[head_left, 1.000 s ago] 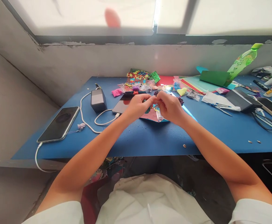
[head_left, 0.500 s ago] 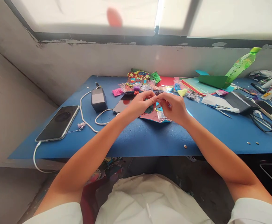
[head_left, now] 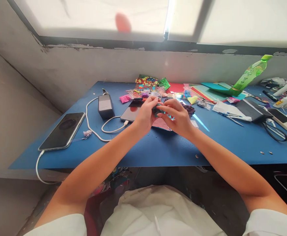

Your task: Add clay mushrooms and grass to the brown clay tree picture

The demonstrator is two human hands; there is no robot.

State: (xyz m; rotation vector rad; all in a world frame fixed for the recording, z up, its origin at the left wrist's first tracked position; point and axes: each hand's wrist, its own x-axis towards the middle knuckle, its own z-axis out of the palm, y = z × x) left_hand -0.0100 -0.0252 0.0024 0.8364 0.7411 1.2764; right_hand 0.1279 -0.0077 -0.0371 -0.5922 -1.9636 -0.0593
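My left hand (head_left: 145,113) is closed round a small dark green lump (head_left: 155,110) above the middle of the desk. From the right, my right hand (head_left: 179,117) reaches in, with its fingertips on the same lump. What the lump is made of I cannot make out. Below the hands lies a pink decorated card (head_left: 164,124), partly covered. A dark tablet (head_left: 131,112) with a white cable rests just left of it. Dark purple crinkled material (head_left: 189,109) shows behind my right hand.
A phone (head_left: 62,131) and a black block-shaped device (head_left: 105,106) sit on the left of the blue desk (head_left: 133,154). Small colourful packets (head_left: 125,98) line the back. A green bottle (head_left: 253,75) leans at the right, near pens (head_left: 232,116) and a black box (head_left: 253,108).
My hands have turned from pinching together at the fingertips to holding the dark green lump between them, slightly lower. The dark green folder by the bottle now looks flatter and teal.
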